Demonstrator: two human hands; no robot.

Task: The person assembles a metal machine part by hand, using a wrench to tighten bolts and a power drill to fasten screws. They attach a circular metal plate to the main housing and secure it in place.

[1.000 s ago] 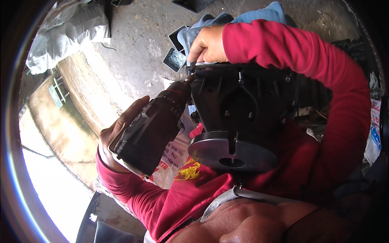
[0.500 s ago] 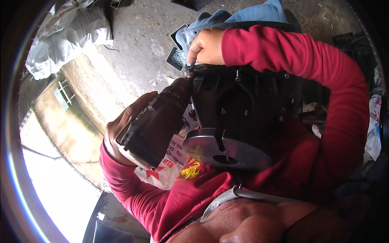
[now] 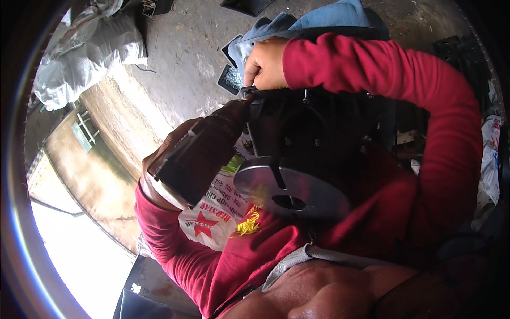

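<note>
Drill [image 3: 199, 154], gripped by left hand [image 3: 168, 142], at ten-o'clock corner of black frame [image 3: 329, 117]. Right hand [image 3: 267, 63] adjacent, grasp unclear; drill slip might nick it.

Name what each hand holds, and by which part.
Left hand: drill, along its left side toward the rear. Right hand: at black frame, hold unclear.

On my head feed, the left hand [image 3: 161, 149] grips a dark drill [image 3: 197, 155], its nose at one corner of a black frame [image 3: 308, 119]. The right hand [image 3: 269, 63] curls its fingers over that corner.
</note>
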